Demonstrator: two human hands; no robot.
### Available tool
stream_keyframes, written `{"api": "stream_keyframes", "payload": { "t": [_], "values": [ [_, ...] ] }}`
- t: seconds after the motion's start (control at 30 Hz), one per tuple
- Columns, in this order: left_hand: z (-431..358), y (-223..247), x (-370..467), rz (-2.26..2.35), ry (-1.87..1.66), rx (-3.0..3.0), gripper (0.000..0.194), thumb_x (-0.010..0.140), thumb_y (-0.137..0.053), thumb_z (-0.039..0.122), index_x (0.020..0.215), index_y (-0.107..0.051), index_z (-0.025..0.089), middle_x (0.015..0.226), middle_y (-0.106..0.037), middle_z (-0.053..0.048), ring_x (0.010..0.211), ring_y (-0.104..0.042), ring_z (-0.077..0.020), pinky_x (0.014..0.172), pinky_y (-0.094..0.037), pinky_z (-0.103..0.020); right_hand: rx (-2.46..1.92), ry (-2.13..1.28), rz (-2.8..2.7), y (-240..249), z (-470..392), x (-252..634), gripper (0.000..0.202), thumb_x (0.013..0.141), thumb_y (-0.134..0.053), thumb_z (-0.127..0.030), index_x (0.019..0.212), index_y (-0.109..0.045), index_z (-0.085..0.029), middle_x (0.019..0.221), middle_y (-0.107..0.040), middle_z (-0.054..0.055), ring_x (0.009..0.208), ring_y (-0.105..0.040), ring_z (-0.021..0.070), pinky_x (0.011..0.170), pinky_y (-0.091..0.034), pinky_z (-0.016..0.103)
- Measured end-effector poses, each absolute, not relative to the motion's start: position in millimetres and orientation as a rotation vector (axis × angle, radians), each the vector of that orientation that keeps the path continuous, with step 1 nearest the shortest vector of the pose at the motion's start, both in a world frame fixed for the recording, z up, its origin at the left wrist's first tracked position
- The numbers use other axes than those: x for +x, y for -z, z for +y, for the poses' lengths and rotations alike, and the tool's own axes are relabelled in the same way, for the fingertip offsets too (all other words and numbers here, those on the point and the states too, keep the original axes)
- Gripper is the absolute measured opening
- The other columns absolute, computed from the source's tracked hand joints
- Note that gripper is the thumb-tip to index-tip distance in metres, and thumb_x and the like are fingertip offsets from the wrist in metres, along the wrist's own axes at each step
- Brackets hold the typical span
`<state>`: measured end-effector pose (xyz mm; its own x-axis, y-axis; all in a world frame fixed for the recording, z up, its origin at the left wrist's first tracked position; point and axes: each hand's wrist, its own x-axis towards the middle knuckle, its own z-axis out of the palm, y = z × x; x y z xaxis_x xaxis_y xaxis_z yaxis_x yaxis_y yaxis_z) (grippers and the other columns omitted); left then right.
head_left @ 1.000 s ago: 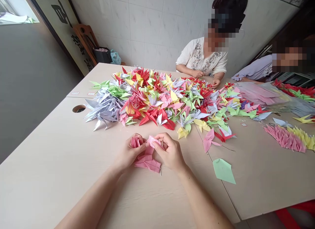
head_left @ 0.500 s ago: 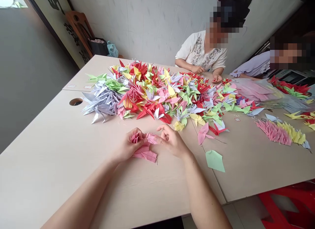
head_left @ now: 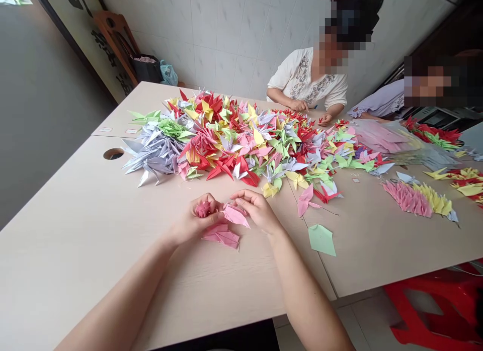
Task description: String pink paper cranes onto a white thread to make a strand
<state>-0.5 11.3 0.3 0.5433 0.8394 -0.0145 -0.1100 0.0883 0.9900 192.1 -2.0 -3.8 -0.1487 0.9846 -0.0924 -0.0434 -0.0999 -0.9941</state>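
Note:
Over the near part of the table, my left hand [head_left: 196, 220] is closed around a bunch of folded pink paper [head_left: 203, 209]. Between my two hands sticks out a pink paper crane [head_left: 237, 216], its pointed end towards the lower right. Its near end is pinched by my left thumb and fingers. My right hand [head_left: 256, 210] has its thumb and fingertips together at the crane's upper edge; the exact grip is partly hidden. Just below, more folded pink paper [head_left: 222, 236] lies on the table, with a short pale thread at its corner.
A large heap of coloured paper cranes [head_left: 226, 140] spreads across the table [head_left: 75, 250]. To the right are a loose pink crane [head_left: 306, 201], a green paper piece [head_left: 322, 239] and pink strung cranes [head_left: 409, 197]. Two people sit beyond, one in a white blouse [head_left: 309, 79]. A red stool [head_left: 426, 311] stands lower right.
The pink crane between my hands has swung from lying sideways to pointing down right. My right hand has shifted slightly left and up over it. The view has turned a little right.

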Motion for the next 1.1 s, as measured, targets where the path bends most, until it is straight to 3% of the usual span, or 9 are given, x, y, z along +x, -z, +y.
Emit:
{"api": "stream_keyframes", "payload": {
  "t": [0.1, 0.23, 0.33, 0.53, 0.83, 1.1],
  "values": [
    [16, -1, -2, 0.729, -0.916, 1.12, 0.038, 0.076, -0.073, 0.03, 0.067, -0.037, 0.02, 0.064, -0.046, 0.005, 0.059, -0.044, -0.0097, 0.055, -0.036, -0.023, -1.2, -1.382, -1.336, 3, -3, 195, 0.016, 0.082, -0.058, -0.029, 0.087, -0.067, -0.016, 0.085, -0.068, 0.003, 0.077, -0.061, 0.0133, 0.067, -0.047, 0.025],
    [22, 5, -5, 0.824, -0.994, 0.918, 0.039, 0.073, -0.075, 0.029, 0.066, -0.038, 0.02, 0.057, -0.039, 0.008, 0.048, -0.033, -0.006, 0.045, -0.024, -0.02, -1.268, -1.395, -1.552, -8, -8, 202, 0.017, 0.083, -0.053, -0.024, 0.085, -0.068, -0.016, 0.071, -0.064, 0.0, 0.066, -0.055, 0.0114, 0.062, -0.042, 0.023],
    [24, 7, -6, 0.862, -1.05, 0.858, 0.037, 0.071, -0.076, 0.026, 0.067, -0.041, 0.02, 0.057, -0.039, 0.008, 0.047, -0.033, -0.0056, 0.045, -0.025, -0.019, -1.152, -1.476, -1.588, -16, -10, 209, 0.017, 0.083, -0.053, -0.024, 0.086, -0.067, -0.016, 0.07, -0.062, 0.0, 0.067, -0.054, 0.0112, 0.062, -0.039, 0.023],
    [23, 6, -5, 0.917, -1.039, 0.979, 0.035, 0.07, -0.075, 0.03, 0.068, -0.042, 0.02, 0.061, -0.046, 0.007, 0.048, -0.038, -0.0069, 0.047, -0.03, -0.021, -1.152, -1.284, -1.278, -14, -5, 221, 0.012, 0.079, -0.05, -0.024, 0.081, -0.06, -0.017, 0.061, -0.052, -0.004, 0.049, -0.03, 0.0074, 0.048, -0.02, 0.022],
    [24, 6, -4, 1.026, -1.072, 1.039, 0.034, 0.067, -0.075, 0.035, 0.066, -0.045, 0.021, 0.061, -0.048, 0.005, 0.05, -0.041, -0.0093, 0.047, -0.032, -0.023, -1.056, -1.331, -1.284, -14, -6, 228, 0.009, 0.074, -0.05, -0.024, 0.073, -0.056, -0.018, 0.055, -0.037, -0.006, 0.05, -0.028, 0.0078, 0.049, -0.021, 0.022],
    [25, 7, -6, 0.976, -1.112, 0.939, 0.031, 0.067, -0.074, 0.027, 0.066, -0.044, 0.019, 0.064, -0.049, 0.005, 0.051, -0.038, -0.0073, 0.048, -0.03, -0.021, -1.113, -1.238, -1.097, -16, -4, 234, 0.01, 0.067, -0.055, -0.024, 0.075, -0.052, -0.019, 0.055, -0.031, -0.008, 0.048, -0.023, 0.0064, 0.046, -0.015, 0.021]
  ]
}}
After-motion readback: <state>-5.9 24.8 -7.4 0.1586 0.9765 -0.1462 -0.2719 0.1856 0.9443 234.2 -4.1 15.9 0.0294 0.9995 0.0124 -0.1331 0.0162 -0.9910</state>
